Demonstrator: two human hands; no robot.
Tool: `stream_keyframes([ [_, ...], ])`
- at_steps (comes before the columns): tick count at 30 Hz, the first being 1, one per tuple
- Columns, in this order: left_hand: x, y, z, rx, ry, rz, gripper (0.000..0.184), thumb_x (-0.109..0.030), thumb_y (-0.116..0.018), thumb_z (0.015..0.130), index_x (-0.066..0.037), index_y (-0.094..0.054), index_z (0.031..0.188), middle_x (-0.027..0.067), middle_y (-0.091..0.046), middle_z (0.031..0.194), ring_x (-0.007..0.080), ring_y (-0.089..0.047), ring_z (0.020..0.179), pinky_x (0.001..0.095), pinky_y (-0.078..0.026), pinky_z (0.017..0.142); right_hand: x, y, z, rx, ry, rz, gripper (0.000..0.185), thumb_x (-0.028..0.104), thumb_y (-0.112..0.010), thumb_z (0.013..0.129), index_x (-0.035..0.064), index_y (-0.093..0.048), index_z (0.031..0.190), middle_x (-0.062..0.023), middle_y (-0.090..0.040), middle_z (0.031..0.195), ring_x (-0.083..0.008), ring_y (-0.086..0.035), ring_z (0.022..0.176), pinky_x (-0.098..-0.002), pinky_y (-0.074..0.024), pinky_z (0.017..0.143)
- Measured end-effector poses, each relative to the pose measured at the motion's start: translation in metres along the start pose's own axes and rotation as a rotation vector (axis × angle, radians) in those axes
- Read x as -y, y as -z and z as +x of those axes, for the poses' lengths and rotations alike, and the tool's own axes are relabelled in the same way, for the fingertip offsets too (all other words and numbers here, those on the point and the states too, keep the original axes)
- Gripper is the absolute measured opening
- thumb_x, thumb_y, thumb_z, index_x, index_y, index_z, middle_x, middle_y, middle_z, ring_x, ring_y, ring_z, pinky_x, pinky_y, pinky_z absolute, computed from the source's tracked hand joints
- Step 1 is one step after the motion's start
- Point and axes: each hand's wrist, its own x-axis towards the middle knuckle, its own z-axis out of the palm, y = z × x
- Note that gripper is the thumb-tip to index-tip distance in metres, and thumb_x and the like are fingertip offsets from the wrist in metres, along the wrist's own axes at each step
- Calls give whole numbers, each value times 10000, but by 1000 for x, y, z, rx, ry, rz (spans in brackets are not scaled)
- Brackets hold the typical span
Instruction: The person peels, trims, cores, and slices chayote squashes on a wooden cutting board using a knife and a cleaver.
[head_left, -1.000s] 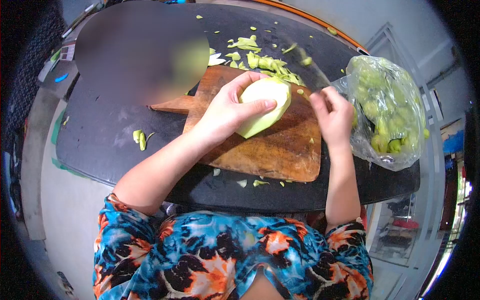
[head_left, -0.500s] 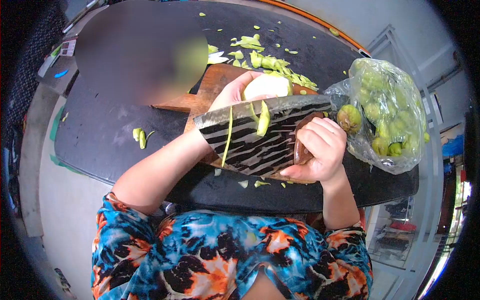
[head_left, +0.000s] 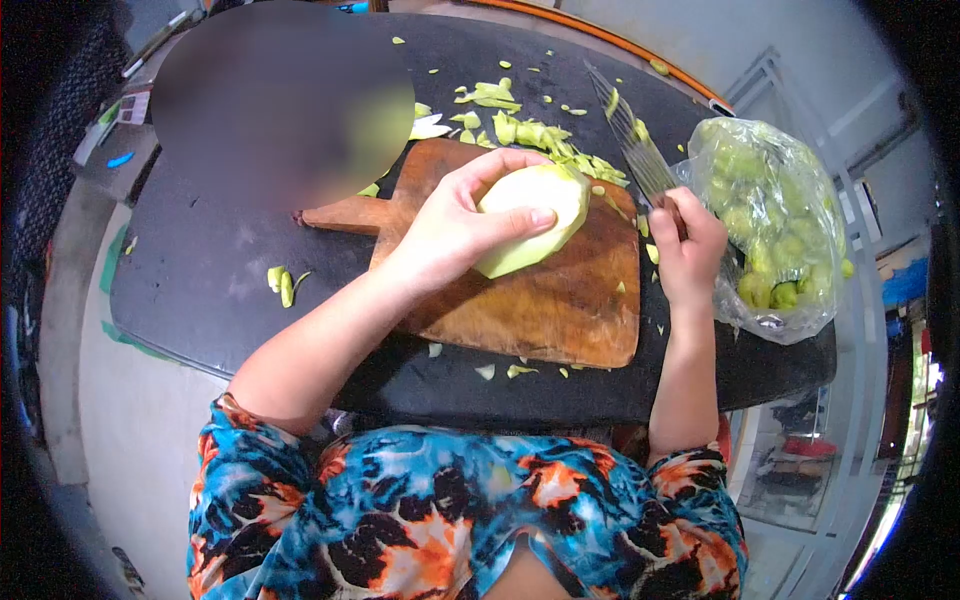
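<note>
cupping a smooth, rounded fruit [head_left: 545,195], left fingers [head_left: 518,223] curl; right fingers [head_left: 692,212] clench a streaky-bladed knife [head_left: 648,160].

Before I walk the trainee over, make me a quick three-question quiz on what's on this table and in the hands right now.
1. Multiple choice: what does the right hand hold? A) a spoon; B) a cloth; C) a knife.
2. True or false: the left hand holds a pale-green piece above the cutting board.
3. Fill in: from where the person sits, the clear plastic bag is to the ____ of the board.

Key: 1. C. 2. True; its thumb lies across the near face. 3. Right.
</note>
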Motion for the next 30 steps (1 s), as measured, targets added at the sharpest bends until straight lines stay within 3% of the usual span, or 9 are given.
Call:
stream_keyframes([
  [6, 9, 11, 6, 45, -113, 70, 445, -118, -737, 760, -35, -543, 1151, 23, -644, 986, 74, -589, 886, 226, -483, 774, 36, 8, -2, 146, 537, 1, 570, 623, -665, 688, 80, -509, 617, -38, -467, 553, -215, -486, 500, -316, -363, 477],
  [7, 15, 14, 11, 102, -58, -194, 455, -126, -754, 741, -32, -551, 1137, 18, -643, 993, 79, -593, 899, 237, -490, 790, 40, 10, -3, 255, 533, -26, 587, 653, -662, 656, 94, -494, 597, -42, -469, 556, -236, -488, 503, -332, -362, 474],
  [10, 13, 15, 8, 97, -13, -104, 519, -129, -760, 737, -41, -511, 1184, 67, -617, 1092, 141, -601, 1000, 293, -510, 856, 43, 2, -4, 221, 645, 11, 593, 657, -655, 658, 91, -491, 595, -47, -468, 556, -236, -486, 501, -333, -360, 473],
  [14, 19, 21, 14, 163, -16, -261, 481, -119, -724, 764, -25, -515, 1187, 59, -632, 1064, 136, -611, 964, 304, -500, 864, 37, 4, -1, 273, 558, -41, 563, 622, -658, 679, 88, -497, 598, -55, -478, 558, -242, -512, 514, -329, -371, 474],
  [15, -3, 10, 5, 26, -72, 182, 464, -127, -712, 774, -15, -517, 1179, 46, -638, 1027, 133, -616, 923, 297, -501, 839, 31, 5, -2, 316, 427, -31, 543, 595, -669, 684, 85, -503, 604, -68, -478, 555, -256, -518, 516, -339, -379, 477],
  [16, 9, 12, 4, 27, -11, -19, 462, -133, -727, 770, -23, -523, 1169, 30, -635, 999, 119, -611, 892, 273, -498, 811, 25, 3, 0, 249, 330, -31, 523, 561, -676, 706, 75, -505, 613, -77, -466, 546, -266, -516, 512, -354, -382, 476],
  [21, 1, 3, -1, 33, 22, 66, 505, -158, -778, 732, -73, -506, 1150, 12, -624, 951, 93, -594, 862, 247, -484, 788, 1, 11, 3, 118, 26, -122, 514, 531, -674, 732, 63, -493, 622, -71, -454, 540, -241, -508, 499, -344, -375, 476],
  [26, 3, 18, 9, 64, -72, 194, 416, -192, -773, 719, -50, -545, 1037, 10, -613, 942, 77, -556, 885, 245, -455, 810, 21, 22, 1, 228, 369, 3, 594, 644, -659, 671, 81, -480, 611, -41, -455, 546, -230, -494, 493, -334, -358, 475],
  [30, 3, 19, 11, 52, -37, 174, 341, -156, -751, 741, -26, -570, 998, 14, -635, 936, 71, -578, 875, 248, -475, 814, 35, 19, 2, 306, 586, 12, 550, 603, -700, 625, 99, -481, 600, -34, -442, 559, -230, -480, 501, -332, -357, 472],
])
